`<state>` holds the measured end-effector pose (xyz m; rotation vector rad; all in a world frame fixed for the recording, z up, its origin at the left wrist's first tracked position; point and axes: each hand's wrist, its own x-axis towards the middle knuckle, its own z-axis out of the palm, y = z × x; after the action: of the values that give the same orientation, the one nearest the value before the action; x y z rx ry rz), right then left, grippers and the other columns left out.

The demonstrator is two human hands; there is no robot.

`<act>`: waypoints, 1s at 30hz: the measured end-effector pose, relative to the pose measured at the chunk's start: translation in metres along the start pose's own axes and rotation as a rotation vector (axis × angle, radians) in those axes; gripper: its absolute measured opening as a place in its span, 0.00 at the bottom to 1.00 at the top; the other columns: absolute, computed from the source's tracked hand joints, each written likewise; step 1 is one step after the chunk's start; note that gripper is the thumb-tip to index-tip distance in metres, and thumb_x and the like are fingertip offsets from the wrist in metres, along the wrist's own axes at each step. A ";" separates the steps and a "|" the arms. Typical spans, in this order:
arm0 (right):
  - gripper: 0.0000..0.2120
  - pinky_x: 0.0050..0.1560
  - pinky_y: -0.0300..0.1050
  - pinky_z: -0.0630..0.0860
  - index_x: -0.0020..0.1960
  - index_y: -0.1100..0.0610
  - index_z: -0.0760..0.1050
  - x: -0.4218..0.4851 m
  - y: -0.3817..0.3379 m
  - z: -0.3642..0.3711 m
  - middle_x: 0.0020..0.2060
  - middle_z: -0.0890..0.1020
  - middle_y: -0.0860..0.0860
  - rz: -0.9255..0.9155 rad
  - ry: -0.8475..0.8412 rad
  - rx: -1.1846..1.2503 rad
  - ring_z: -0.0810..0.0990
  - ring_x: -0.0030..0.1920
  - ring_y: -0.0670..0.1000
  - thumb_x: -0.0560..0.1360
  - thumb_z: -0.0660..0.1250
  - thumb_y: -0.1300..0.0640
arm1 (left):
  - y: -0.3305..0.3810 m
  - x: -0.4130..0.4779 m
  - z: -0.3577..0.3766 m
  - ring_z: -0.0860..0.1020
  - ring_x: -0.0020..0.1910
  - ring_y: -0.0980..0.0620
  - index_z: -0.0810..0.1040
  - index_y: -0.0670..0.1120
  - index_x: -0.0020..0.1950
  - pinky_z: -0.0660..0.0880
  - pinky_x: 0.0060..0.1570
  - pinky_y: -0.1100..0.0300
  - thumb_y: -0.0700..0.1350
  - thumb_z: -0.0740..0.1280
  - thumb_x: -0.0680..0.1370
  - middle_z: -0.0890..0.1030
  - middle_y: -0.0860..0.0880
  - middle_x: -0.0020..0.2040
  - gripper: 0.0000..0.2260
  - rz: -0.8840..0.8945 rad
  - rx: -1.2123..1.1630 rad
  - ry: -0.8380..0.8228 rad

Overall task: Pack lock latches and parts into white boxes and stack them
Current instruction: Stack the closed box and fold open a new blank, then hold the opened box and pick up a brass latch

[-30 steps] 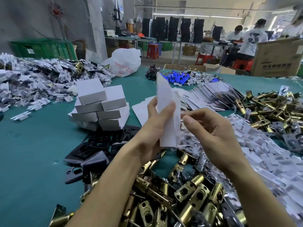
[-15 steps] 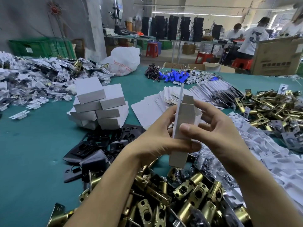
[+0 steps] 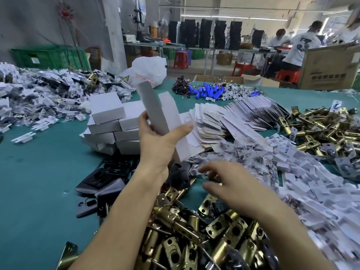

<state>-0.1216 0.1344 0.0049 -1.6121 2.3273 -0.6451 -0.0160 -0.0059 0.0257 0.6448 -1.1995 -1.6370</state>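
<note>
**Left hand holds up a half-formed white box while a blurred right hand hovers low**

The right hand is smeared by motion, so its fingertips are hard to make out. It seems to hold nothing, its fingers loosely spread and pointing left. It hovers palm down, in front and to the right of the stack of closed white cardboard boxes. Beneath it lies a heap of clear plastic bags of small parts, whose contents are too small to tell. Both forearms are cut off at the bottom edge.

The left hand is raised just right of the stack, and its forearm hides part of the clutter below. It grips a long, partly folded white cardboard box around the lower half. The thumb lies across the box's right side and the fingers wrap its left edge. The box tilts, its top end leaning left, with one flap standing loose. The box's lower end is partly covered by the palm.

In front of the stack lie flat black metal plates. Nearer the viewer, a pile of brass-coloured lock latches runs off the bottom edge. To the right of the stack, flattened white box blanks fan out across the teal table.
</note>
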 end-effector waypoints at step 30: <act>0.17 0.55 0.44 0.73 0.52 0.46 0.82 0.021 -0.046 0.029 0.46 0.74 0.44 -0.277 -0.195 0.039 0.72 0.53 0.44 0.70 0.70 0.36 | 0.005 0.007 -0.002 0.80 0.37 0.58 0.70 0.49 0.61 0.76 0.37 0.57 0.42 0.81 0.67 0.79 0.60 0.39 0.29 0.024 -0.048 0.144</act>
<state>-0.0785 0.0950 0.0032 -1.9052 1.9630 -0.5550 -0.0147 -0.0133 0.0305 0.7029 -1.0568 -1.5676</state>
